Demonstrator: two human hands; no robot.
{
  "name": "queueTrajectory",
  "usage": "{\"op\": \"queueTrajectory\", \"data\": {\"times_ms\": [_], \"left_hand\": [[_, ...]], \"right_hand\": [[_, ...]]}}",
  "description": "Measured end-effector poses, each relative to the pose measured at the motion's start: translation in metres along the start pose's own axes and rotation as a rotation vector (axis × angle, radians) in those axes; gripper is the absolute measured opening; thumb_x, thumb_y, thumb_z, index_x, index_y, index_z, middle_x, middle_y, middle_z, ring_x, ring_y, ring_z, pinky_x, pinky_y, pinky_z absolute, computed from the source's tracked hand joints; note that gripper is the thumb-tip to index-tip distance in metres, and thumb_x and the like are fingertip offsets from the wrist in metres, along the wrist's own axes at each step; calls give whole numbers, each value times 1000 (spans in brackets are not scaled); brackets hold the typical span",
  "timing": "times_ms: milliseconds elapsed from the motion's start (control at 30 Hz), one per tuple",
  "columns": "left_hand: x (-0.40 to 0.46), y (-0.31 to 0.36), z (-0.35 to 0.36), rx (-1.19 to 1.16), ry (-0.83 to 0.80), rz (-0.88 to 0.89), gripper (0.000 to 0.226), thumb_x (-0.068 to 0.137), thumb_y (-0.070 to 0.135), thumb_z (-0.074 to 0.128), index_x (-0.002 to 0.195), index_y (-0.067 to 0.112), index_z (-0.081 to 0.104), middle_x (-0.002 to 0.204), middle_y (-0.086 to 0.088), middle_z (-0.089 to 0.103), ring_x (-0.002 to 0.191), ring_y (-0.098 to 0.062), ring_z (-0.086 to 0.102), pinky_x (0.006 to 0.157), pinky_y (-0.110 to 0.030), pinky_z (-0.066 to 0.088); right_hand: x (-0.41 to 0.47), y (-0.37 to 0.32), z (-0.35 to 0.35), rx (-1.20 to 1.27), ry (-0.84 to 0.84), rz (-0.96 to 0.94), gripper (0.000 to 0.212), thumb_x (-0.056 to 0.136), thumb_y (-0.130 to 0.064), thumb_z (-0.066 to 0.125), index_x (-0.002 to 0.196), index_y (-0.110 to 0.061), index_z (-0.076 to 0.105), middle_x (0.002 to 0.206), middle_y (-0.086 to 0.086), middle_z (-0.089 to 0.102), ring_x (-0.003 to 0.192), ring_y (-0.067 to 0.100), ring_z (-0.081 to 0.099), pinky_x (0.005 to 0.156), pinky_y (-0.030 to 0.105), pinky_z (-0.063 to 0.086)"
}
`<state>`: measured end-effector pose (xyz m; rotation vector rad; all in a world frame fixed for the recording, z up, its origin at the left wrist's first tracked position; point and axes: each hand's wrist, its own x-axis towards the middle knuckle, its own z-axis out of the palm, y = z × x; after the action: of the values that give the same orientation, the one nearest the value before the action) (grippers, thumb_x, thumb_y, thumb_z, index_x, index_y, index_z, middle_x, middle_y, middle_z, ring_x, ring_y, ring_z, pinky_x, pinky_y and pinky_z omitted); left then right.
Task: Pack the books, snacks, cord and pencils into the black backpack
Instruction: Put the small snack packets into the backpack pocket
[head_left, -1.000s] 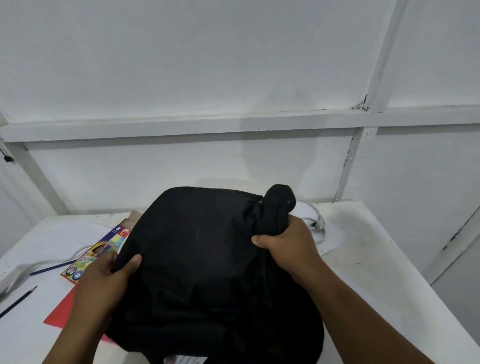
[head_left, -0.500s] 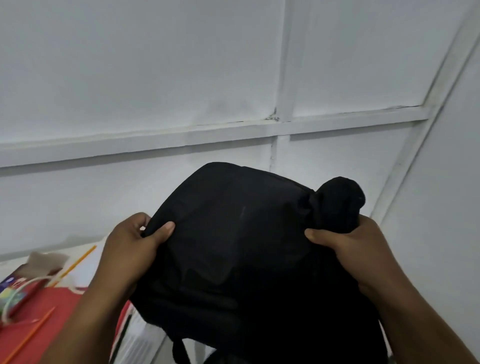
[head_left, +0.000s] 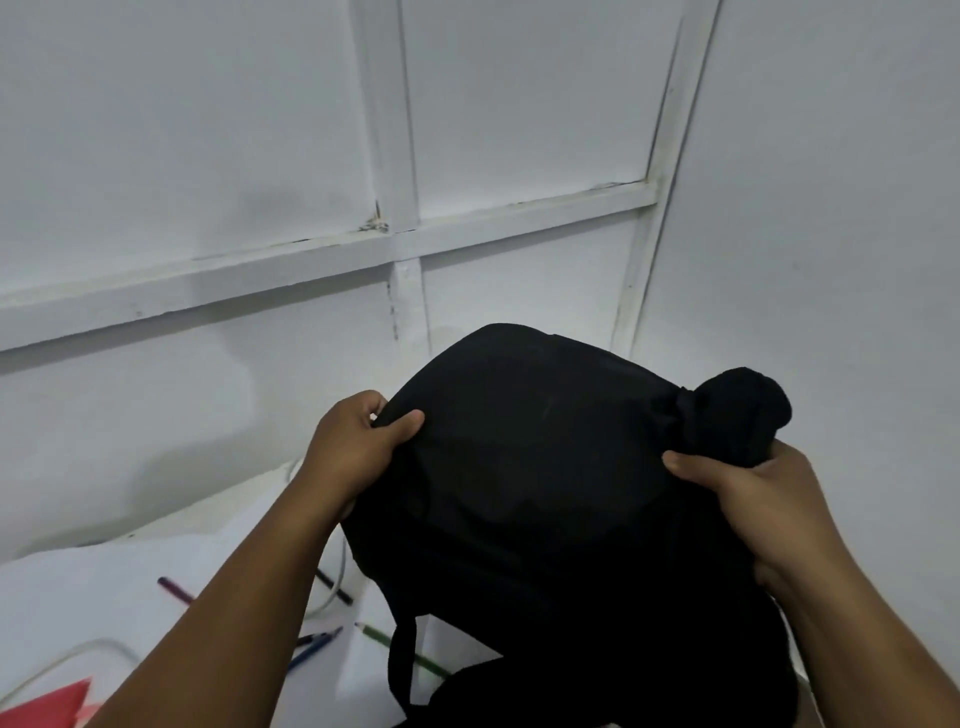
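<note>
Head camera shows your left hand (head_left: 358, 447) pinching the black backpack (head_left: 545, 493) at its left edge while your right hand (head_left: 748, 499) grips its bunched top handle, holding it over the white table (head_left: 78, 597), where coloured pencils (head_left: 317, 642) and a white cord (head_left: 57, 662) lie.

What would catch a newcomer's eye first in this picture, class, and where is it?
The black backpack fills the lower middle, lifted between both hands: the left hand grips its left edge, the right hand its bunched top at right. Below left, coloured pencils and a white cord lie on the table.
</note>
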<state>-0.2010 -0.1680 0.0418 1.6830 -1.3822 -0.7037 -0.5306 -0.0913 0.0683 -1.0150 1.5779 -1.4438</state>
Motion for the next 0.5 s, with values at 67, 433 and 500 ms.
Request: {"op": "queueTrajectory", "data": {"times_ms": [67, 433, 500], "left_hand": [[13, -5, 14, 35, -49, -8, 41, 88, 38, 73, 70, 13, 46, 67, -3, 53, 62, -19, 49, 59, -31, 37], [52, -81, 37, 425, -206, 88, 31, 103, 34, 49, 91, 12, 67, 92, -3, 69, 93, -24, 63, 76, -30, 39], [50, -92, 32, 372, -219, 68, 27, 103, 33, 49, 115, 18, 67, 112, 0, 70, 105, -21, 62, 87, -29, 42]], "right_hand": [[2, 18, 3, 33, 51, 35, 24, 70, -5, 84, 90, -14, 73, 80, 0, 77, 74, 23, 75, 76, 39, 59], [-23, 106, 62, 80, 217, 153, 32, 72, -24, 86, 98, -22, 68, 93, -2, 74, 88, 21, 70, 86, 45, 57], [-28, 103, 74, 126, 232, 148, 28, 75, -20, 85, 96, -22, 67, 92, -4, 72, 88, 18, 69, 84, 39, 56]]}}
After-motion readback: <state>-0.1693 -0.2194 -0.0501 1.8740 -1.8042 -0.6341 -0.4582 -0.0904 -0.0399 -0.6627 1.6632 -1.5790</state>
